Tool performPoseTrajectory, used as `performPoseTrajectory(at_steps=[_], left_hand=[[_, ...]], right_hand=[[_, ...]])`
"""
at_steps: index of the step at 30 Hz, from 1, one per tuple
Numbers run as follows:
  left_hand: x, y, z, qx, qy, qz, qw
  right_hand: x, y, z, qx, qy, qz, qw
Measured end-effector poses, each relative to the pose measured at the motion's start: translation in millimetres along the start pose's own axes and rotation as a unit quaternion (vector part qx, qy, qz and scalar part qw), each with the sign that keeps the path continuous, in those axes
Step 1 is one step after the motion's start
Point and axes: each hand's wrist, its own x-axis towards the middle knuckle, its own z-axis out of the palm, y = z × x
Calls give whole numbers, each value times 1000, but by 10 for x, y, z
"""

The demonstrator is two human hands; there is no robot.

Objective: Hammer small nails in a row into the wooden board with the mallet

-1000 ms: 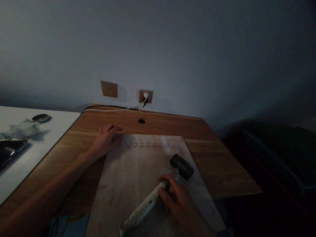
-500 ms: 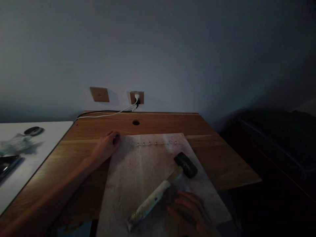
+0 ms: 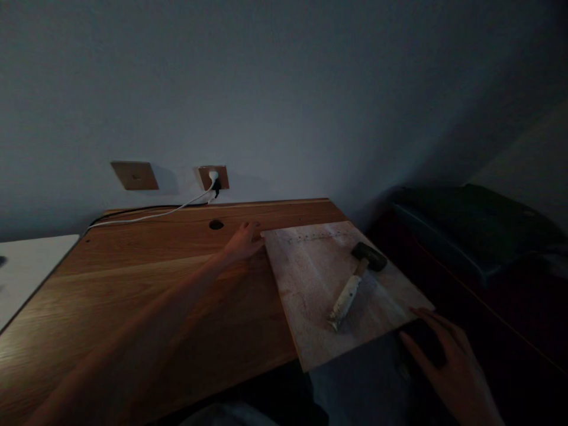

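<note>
A pale wooden board (image 3: 310, 278) lies on the brown desk (image 3: 146, 284), its near edge overhanging the desk front. A row of small nails (image 3: 317, 236) runs along its far edge. A hammer (image 3: 355, 283) with a dark head and a whitish handle lies loose on the board. My left hand (image 3: 244, 239) rests at the board's far left corner, fingers stretched out against it. My right hand (image 3: 444, 355) is low at the right, off the board's near right corner, fingers curled over a dark object I cannot make out.
A wall socket (image 3: 213, 177) with a white cable (image 3: 151, 216) sits behind the desk, next to a blank plate (image 3: 134, 175). A cable hole (image 3: 216, 225) is in the desk top. A white table (image 3: 22, 272) adjoins on the left. A dark bag (image 3: 470, 228) lies at the right.
My right hand let go of the hammer and dropped to the lower right, onto a dark object. The view swung right, so the board and hammer now appear right of centre.
</note>
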Motion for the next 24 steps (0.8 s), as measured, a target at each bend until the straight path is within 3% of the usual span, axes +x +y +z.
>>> performPoseTrajectory(at_steps=[4,7,10,13,18,21,24], left_hand=[[170,-6,146,-29,-15,0,999],[180,21,226,-35,-11,2,999],[94,44,230,-40,-1,-4,999],[-37,16,147,-58,-7,-16,998],[-263,-201,-195,-46,-20,18,999],[-420,-403,-555,-3,-45,26,999],[-605,-615,-996,58,-75,-25,995]], right_hand=[[240,370,7,-7,21,120,993],[397,554,87,9,-5,183,983],[489,574,124,48,-9,263,964],[521,475,105,82,29,312,946],[421,151,73,126,32,332,934],[233,-140,83,179,41,302,935],[9,-438,95,212,1,269,940]])
